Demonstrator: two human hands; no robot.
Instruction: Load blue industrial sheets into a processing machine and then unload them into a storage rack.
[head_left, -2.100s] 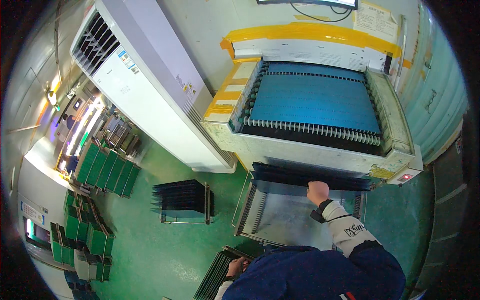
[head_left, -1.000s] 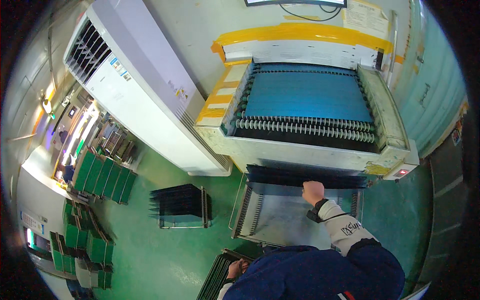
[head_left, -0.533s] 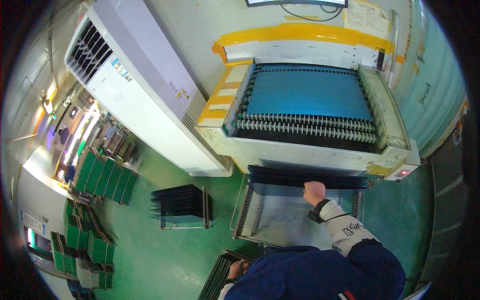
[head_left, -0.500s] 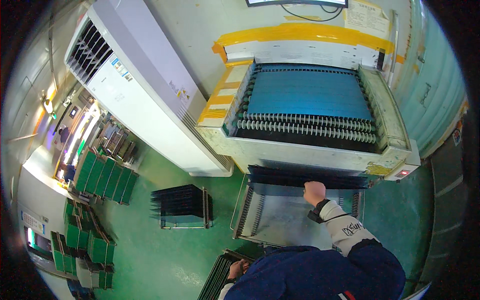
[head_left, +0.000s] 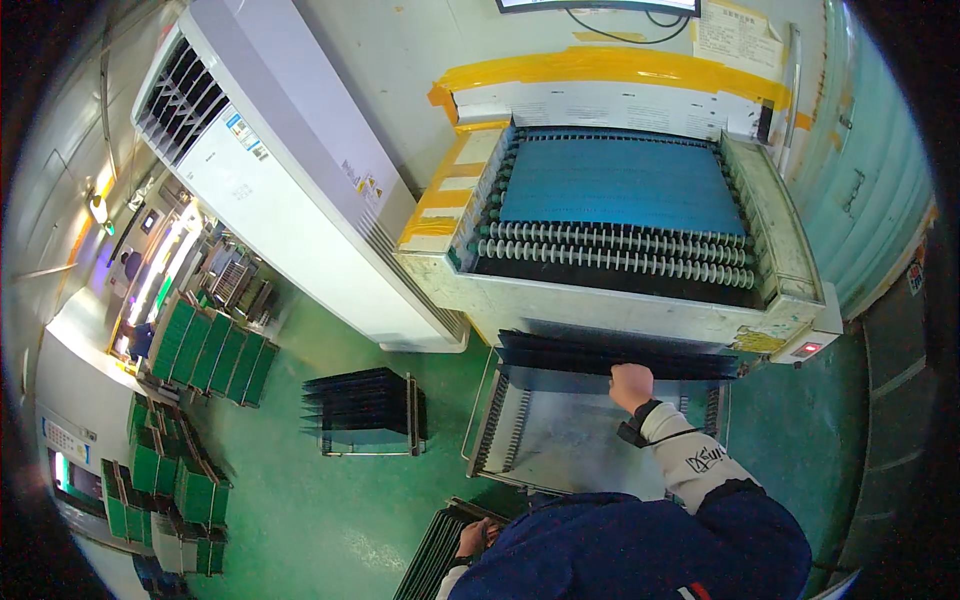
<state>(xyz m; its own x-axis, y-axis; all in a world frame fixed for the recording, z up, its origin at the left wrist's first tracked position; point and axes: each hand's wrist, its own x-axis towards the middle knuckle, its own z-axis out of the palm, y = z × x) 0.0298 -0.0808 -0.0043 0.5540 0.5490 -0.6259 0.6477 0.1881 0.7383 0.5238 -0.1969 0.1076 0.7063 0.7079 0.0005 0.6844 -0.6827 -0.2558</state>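
Just in front of the roller machine, my right hand point(head_left: 631, 387) is closed at the near edge of a thin dark panel point(head_left: 560, 381). That panel stands with several others, upright and close together, at the far end of a metal rack point(head_left: 500, 478). Low in the view, my left hand point(head_left: 476, 538) has curled fingers beside a second rack point(head_left: 437, 552) filled with dark-edged boards. My jacket hides part of this hand and rack, so what its fingers hold cannot be made out. On the machine's rollers lies a flat blue panel point(head_left: 620, 185).
The roller machine point(head_left: 600, 290) stands against the wall, a tall white air conditioner point(head_left: 300, 200) to its left. Another rack of dark panels point(head_left: 365, 408) rests on the green floor. Stacks of green boards point(head_left: 210, 350) line the far left. A monitor point(head_left: 600, 5) hangs above.
The whole view has shifted very slightly. Both hands and the panels keep their places.
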